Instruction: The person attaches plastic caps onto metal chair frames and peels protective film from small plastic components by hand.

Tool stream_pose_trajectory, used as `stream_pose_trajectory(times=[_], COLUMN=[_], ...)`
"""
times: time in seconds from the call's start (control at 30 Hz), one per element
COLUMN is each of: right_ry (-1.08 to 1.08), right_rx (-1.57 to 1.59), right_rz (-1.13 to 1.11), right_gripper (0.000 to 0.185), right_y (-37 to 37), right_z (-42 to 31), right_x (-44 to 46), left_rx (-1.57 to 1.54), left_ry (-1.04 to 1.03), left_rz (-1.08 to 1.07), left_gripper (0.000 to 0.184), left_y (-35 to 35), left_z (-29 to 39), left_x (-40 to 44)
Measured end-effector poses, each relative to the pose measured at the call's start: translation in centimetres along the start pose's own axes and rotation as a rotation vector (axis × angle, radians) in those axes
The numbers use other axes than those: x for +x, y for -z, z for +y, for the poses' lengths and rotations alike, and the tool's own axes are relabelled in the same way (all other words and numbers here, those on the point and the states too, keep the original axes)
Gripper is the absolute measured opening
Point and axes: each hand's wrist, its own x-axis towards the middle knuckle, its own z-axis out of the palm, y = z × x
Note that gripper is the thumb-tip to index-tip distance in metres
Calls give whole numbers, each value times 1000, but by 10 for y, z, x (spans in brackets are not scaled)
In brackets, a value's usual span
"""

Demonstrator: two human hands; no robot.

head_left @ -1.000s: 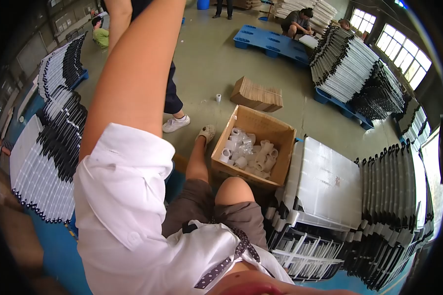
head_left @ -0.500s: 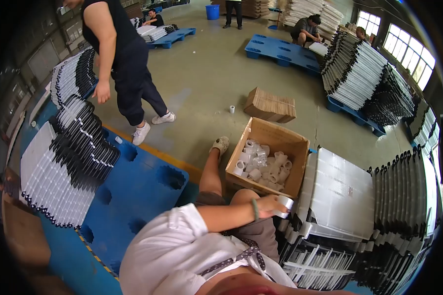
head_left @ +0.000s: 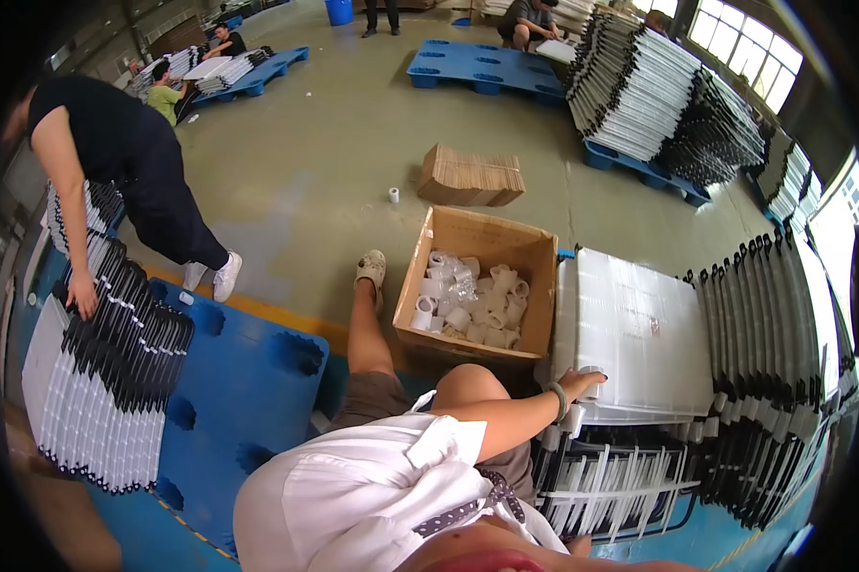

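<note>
Head view: you sit low, knees forward, so the goods nearest you lie within reach. Your left hand (head_left: 572, 383) crosses over your right knee, fingers curled round a short white cylinder (head_left: 591, 384) at the near left corner of a flat white panel in clear wrapping (head_left: 639, 329); the corner probably gives the grip something to steady against. Your right hand: can't tell its state; at most a small patch of bare skin (head_left: 579, 545) at the bottom shows.

Under the panel, black frames bound with white strips (head_left: 620, 484) seem to act as your work stand. Just beside, an open brown cardboard carton (head_left: 501, 240) holds loose hollow white cylinders (head_left: 494, 310), likely kept close for easy picking.

To your left, a blue plastic pallet (head_left: 244, 381) bears stacked black-and-white frames (head_left: 105, 419), presumably to keep them off the floor. A co-worker in dark clothes (head_left: 163, 176) bends there, one hand down on the stack.

Beyond the carton: bundled flat brown cardboard (head_left: 472, 176). Farthest, a person crouches (head_left: 525, 24) beside a second blue pallet (head_left: 487, 67).
</note>
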Motion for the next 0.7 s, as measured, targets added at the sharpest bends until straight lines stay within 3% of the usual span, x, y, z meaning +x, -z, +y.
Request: stream_pose_trajectory(times=[0.1,0.13,0.27,0.33,0.37,0.4,0.43,0.47,0.5,0.53,0.57,0.6,0.7], right_ry=[-57,-134,14,26,129,25,105,107,-46,75,71,40,38], right_rx=[-174,-79,42,1,200,260,327,194,302,308,205,255,239], right_rz=[29,57,97,112,51,-64,-122,109,43,90,166,170,201], right_gripper=[34,34,33,33,32,32,29,20,16,16,18,22,25], right_y=[1,1,-9,24,8,15,26,34,20,5,15,0,-3], right_z=[-18,-33,-33,14,0,-11,6,30,-18,-27,-48,-59,-38], right_x=[-4,-21,-13,40,-16,-63,-65,-74,-112,-94,-105,-120,-109], left_rx=[2,-22,-55,4,-208,-245,-168,-256,-279,-351,-406,-362,-327], left_ry=[9,29,94,183,122,197,247,174,89,112,77,93,140], left_rz=[-15,-25,-13,56,-64,-70,22,2,-28,-68,-230,-257,-398], left_gripper=[44,42,37,37,32,25,19,16,19,21,25,28,39], left_y=[-4,-5,-5,-9,2,12,13,23,28,13,11,13,22], left_z=[-10,-10,-6,5,-26,-22,-19,-30,-29,-8,-16,-5,2], left_x=[10,9,14,-3,21,5,-5,-15,-9,-14,-14,-22,-30])
